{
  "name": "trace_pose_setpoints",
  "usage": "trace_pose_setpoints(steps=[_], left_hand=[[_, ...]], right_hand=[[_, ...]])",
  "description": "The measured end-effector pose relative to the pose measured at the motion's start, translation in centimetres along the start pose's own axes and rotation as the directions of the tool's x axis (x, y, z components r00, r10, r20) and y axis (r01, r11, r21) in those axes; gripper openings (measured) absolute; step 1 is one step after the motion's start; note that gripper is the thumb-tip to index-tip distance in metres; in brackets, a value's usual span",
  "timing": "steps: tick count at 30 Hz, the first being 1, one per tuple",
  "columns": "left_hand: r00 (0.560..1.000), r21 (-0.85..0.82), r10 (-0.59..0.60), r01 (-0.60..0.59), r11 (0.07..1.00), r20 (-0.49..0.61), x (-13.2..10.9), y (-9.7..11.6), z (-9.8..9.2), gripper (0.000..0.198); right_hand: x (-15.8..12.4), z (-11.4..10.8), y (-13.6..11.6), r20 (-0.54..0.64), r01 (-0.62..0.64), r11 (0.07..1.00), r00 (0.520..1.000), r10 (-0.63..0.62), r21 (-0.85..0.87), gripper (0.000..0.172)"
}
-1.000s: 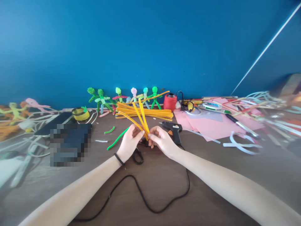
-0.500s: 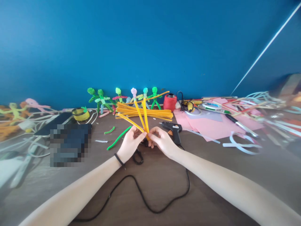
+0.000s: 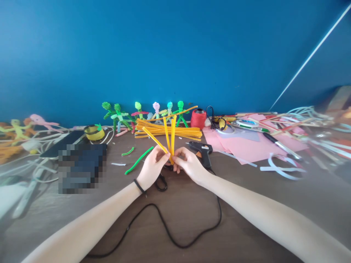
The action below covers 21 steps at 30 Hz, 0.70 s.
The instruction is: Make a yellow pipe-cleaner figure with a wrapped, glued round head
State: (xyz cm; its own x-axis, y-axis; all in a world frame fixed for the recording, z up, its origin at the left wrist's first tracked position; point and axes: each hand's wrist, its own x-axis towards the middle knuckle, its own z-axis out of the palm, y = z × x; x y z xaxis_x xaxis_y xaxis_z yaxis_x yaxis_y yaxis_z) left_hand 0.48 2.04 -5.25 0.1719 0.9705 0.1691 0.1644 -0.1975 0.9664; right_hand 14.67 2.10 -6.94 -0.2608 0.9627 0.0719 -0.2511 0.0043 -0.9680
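Several yellow-orange pipe cleaners (image 3: 166,132) fan upward from between my two hands, their lower ends pinched together. My left hand (image 3: 154,163), with a black band on its wrist, is closed on them from the left. My right hand (image 3: 190,164) pinches the same bundle from the right, thumb against its base. The fingers hide the joined ends. Just behind lies a thick pile of orange pipe cleaners (image 3: 189,133). Green pipe cleaner pieces (image 3: 139,160) rest left of my left hand, and a black glue gun (image 3: 203,149) lies beyond my right hand.
A black cord (image 3: 164,223) curves across the table in front. Pipe cleaner figures (image 3: 180,113) stand along the blue wall beside a red spool (image 3: 198,119). Pink paper (image 3: 233,144), a marker (image 3: 282,146) and white strips lie right; a phone (image 3: 64,142) and cables lie left.
The fanned upper ends of the held pipe cleaners have tilted to the right. Both hands stay in nearly the same place, still pinching the base.
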Motion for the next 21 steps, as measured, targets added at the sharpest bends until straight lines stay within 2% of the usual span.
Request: trace_pose_setpoints(steps=[6,9,12,17,21], left_hand=[[0.998,0.085,0.054,-0.054,0.995,0.011,-0.24,0.36,-0.15,0.01],[0.998,0.133,0.064,-0.065,0.989,0.01,-0.32,0.37,-0.18,0.01],[0.998,0.093,0.046,-0.049,0.995,0.032,-0.33,0.28,-0.07,0.012],[0.997,0.026,0.06,-0.061,0.998,0.039,-0.44,0.16,0.33,0.01],[0.996,0.034,0.084,-0.085,0.996,0.027,-0.44,0.05,0.45,0.007]], right_hand=[[0.19,-0.05,0.4,-0.008,0.038,0.998,0.999,-0.038,0.045,0.028],[0.15,-0.13,0.43,0.02,0.072,0.997,0.997,-0.072,-0.005,0.025],[0.09,-0.2,0.4,0.03,0.069,0.997,0.997,-0.069,-0.022,0.017],[0.21,-0.16,0.38,-0.013,0.045,0.996,0.999,-0.044,0.083,0.017],[0.32,-0.12,0.34,-0.048,0.045,0.986,0.998,-0.037,0.16,0.014]])
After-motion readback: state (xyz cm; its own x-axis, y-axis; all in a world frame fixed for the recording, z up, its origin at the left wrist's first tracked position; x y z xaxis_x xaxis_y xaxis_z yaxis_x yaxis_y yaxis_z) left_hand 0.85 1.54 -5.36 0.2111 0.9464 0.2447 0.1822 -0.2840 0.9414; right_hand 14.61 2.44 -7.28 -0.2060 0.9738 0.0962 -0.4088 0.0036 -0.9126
